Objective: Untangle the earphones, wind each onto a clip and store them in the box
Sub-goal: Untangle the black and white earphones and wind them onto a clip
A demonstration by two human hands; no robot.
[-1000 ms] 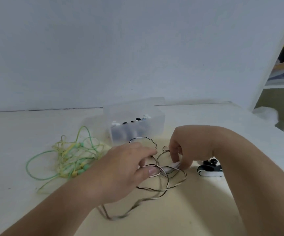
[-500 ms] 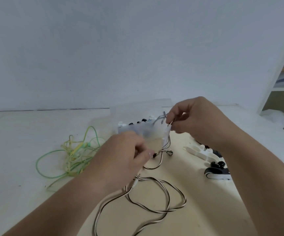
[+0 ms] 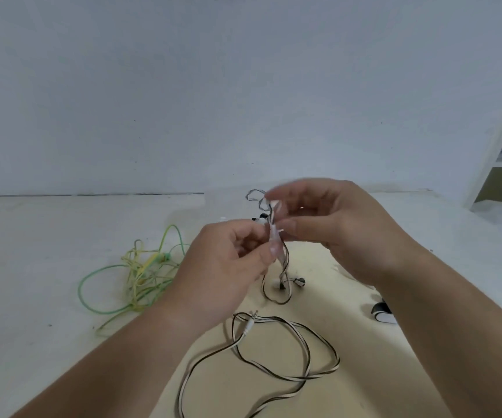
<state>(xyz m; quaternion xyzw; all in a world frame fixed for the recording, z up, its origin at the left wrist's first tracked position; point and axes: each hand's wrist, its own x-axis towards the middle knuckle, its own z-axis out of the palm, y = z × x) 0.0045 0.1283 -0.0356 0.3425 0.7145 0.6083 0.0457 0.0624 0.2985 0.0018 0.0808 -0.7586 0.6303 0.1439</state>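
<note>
Earphones (image 3: pixel 284 263), black-white cord, half raised, rest trailing on table (image 3: pixel 63 236); left hand (image 3: pixel 228 267) pinches cord low, right hand (image 3: pixel 328 230) pinches loop above, hands close together. Likely light, limp, tangle-prone; hold near buds (image 3: pixel 300 282).

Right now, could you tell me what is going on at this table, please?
A person holds the black-and-white earphones up above the table, pinching the cable between the left hand and the right hand. The buds hang below, and the plug end trails in loops on the table. Something small and white sits in the grip, perhaps a clip. A green-and-yellow tangle lies untouched to the left.
</note>
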